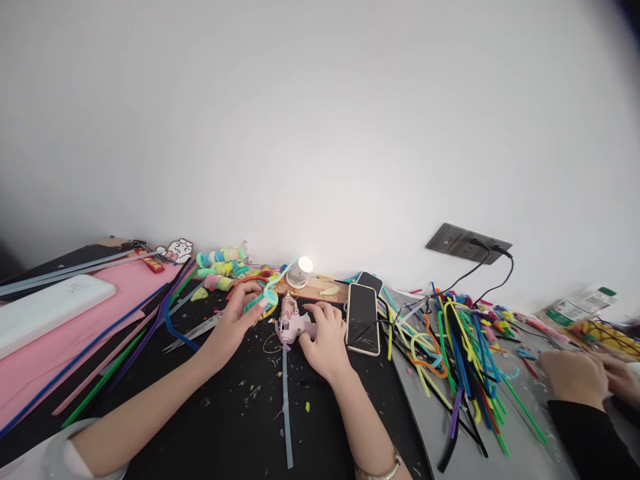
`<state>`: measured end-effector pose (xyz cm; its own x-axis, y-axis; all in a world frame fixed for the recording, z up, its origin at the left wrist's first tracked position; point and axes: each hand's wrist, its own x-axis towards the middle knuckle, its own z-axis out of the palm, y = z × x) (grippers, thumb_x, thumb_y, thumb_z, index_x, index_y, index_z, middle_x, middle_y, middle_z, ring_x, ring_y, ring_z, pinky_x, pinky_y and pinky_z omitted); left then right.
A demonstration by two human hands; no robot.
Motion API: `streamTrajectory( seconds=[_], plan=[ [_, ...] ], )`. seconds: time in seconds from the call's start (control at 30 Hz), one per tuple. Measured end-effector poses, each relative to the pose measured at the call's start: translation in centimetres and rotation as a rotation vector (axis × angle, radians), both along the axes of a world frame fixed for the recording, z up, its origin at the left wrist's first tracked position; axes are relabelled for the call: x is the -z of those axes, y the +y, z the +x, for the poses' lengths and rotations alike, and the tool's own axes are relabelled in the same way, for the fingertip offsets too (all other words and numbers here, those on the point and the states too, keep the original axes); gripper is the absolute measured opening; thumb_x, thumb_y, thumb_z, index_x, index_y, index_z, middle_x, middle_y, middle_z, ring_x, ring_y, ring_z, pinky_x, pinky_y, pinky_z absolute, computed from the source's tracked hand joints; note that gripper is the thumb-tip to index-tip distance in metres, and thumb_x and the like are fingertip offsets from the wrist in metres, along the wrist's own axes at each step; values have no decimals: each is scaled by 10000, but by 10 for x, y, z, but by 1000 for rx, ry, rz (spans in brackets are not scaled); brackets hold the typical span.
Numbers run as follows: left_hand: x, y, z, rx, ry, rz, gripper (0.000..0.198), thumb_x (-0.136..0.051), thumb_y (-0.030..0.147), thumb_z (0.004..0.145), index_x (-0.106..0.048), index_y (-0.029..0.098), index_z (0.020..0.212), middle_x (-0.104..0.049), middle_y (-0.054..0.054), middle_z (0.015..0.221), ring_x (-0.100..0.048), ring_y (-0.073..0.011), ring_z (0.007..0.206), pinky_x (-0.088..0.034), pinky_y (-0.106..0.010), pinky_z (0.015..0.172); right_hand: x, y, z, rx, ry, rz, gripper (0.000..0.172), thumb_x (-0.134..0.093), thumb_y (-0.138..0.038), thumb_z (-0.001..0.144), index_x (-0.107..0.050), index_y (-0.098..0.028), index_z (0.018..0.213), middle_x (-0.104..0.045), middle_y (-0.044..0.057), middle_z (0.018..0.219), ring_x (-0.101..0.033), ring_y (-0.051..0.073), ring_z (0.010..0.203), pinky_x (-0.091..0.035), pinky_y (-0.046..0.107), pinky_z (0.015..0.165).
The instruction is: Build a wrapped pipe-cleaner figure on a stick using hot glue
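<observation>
My left hand point(235, 320) is closed on a coiled teal and yellow pipe cleaner piece point(264, 299), holding it just above the black mat point(240, 413). My right hand point(324, 333) rests on a pink glue gun point(293, 321) that lies on the mat, fingers curled over its handle. A long clear glue stick point(287, 400) sticks out of the gun's back toward me. The gun's nozzle points away, close to the coiled piece.
A phone point(363, 317) lies right of the glue gun. Loose pipe cleaners point(460, 360) pile up at right, where another person's hands point(585, 377) work. Scissors point(193, 332), fuzzy rolls point(220, 263), a tape roll point(300, 273), pink paper point(55, 347) and a wall socket point(467, 243) surround the mat.
</observation>
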<state>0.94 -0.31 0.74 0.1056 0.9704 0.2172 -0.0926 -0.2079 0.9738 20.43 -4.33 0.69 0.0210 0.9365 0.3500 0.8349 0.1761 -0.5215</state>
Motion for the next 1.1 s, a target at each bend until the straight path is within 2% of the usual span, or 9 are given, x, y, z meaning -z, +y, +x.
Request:
streamTrajectory(
  seconds=[0.07,0.17,0.27,0.4,0.6,0.73,0.97,1.1],
  plan=[
    [-1,-4,-1,39,228,123,220,-581,396,882,-533,238,1027,-619,-43,1008,-608,-235,967,-462,-293,707,-1,2,1,-44,191,97,336,-540,-214,783,-646,-199,1102,-645,97,1069,-525,292,1056,-382,459,926],
    [-4,-11,-2,134,450,290,192,-542,345,882,-532,225,1031,-625,-39,954,-610,-216,868,-449,-290,681,0,7,2,-135,625,82,256,-570,-352,836,-649,-193,1020,-630,36,807,-561,205,784,-446,335,738],
    [-5,-16,-1,216,561,398,189,-537,305,862,-554,216,1028,-650,-48,984,-611,-213,865,-462,-296,716,1,10,-1,-215,1014,-59,256,-657,-422,805,-662,-188,908,-563,-24,639,-500,138,591,-412,253,576],
    [-5,-20,1,253,577,419,203,-578,305,845,-590,229,1033,-673,-46,1007,-616,-221,873,-461,-288,715,-3,8,-6,-233,1245,-146,243,-784,-381,708,-654,-183,762,-584,-39,580,-496,106,518,-425,230,540],
    [-4,-23,5,253,439,374,251,-709,309,764,-644,258,1001,-699,-29,950,-608,-226,816,-430,-271,669,-4,7,-8,-267,1326,-153,264,-834,-332,669,-615,-186,680,-607,-44,536,-529,104,475,-448,233,541],
    [-3,-23,6,243,418,360,215,-672,284,779,-643,251,990,-691,-35,929,-592,-218,786,-407,-261,642,-1,7,-8,-258,1304,-166,300,-840,-351,668,-588,-190,685,-628,-41,553,-571,114,495,-478,251,587],
    [-3,-22,5,247,463,386,212,-603,221,783,-611,242,993,-674,-30,918,-587,-207,749,-383,-264,629,-2,7,-9,-218,1298,-119,310,-845,-337,655,-575,-187,673,-641,-34,569,-564,110,510,-457,232,555],
    [-2,-23,4,251,485,413,225,-595,208,787,-609,245,1008,-685,-31,935,-614,-220,799,-409,-283,704,-5,7,-10,-207,1290,-115,307,-841,-340,652,-576,-189,676,-654,-24,582,-552,110,496,-447,230,526]
  ],
)
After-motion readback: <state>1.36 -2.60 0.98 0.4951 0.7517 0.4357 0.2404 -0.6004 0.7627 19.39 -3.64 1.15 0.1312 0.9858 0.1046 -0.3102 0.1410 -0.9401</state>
